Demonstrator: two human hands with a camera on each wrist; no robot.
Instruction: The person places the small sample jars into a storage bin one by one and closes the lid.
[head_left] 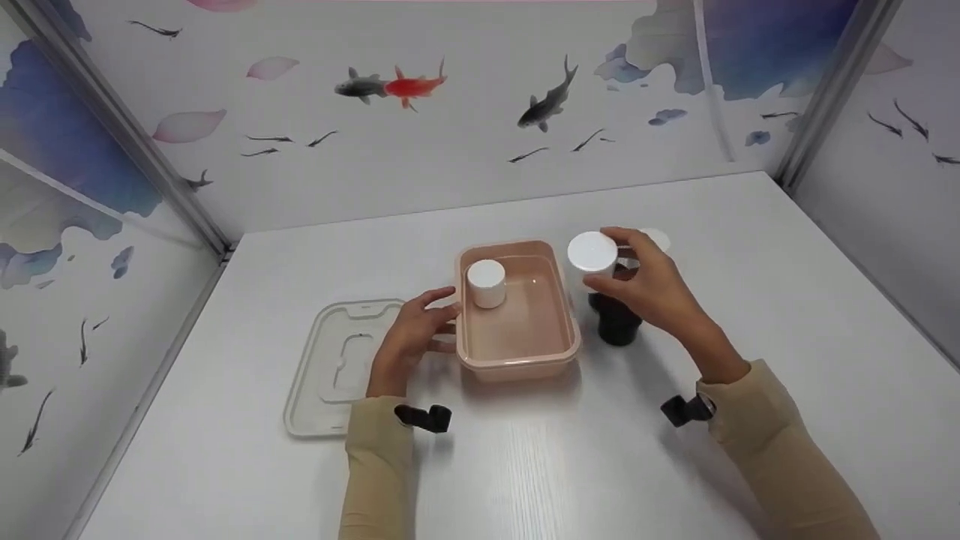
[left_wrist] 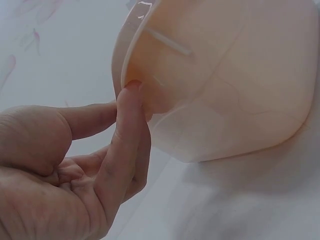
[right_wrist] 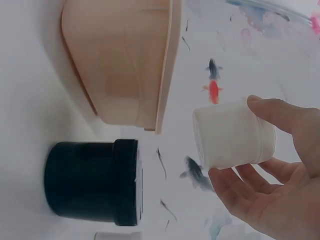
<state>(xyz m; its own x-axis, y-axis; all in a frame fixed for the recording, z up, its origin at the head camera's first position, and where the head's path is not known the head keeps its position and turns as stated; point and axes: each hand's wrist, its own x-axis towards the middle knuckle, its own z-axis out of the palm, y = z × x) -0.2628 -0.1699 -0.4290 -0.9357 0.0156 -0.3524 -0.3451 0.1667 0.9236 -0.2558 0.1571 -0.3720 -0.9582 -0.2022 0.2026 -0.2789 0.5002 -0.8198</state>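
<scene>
My right hand (head_left: 651, 283) grips a white lidded jar (head_left: 592, 253) between thumb and fingers, raised above the table just right of a pink plastic box (head_left: 517, 364). In the right wrist view the jar (right_wrist: 230, 134) is tilted on its side relative to the camera, with the fingers around its lid end. My left hand (head_left: 412, 330) pinches the box's left rim; the left wrist view shows the thumb and fingertips (left_wrist: 131, 95) at that rim. Inside the box, another white jar (head_left: 487, 285) stands upright near the left wall.
A black jar (head_left: 619, 324) stands on the table right of the box, partly under my right hand. Behind that hand a white round top (head_left: 654, 240) shows in part. The pale box lid (head_left: 322, 375) lies flat at left, partly covered by my left arm.
</scene>
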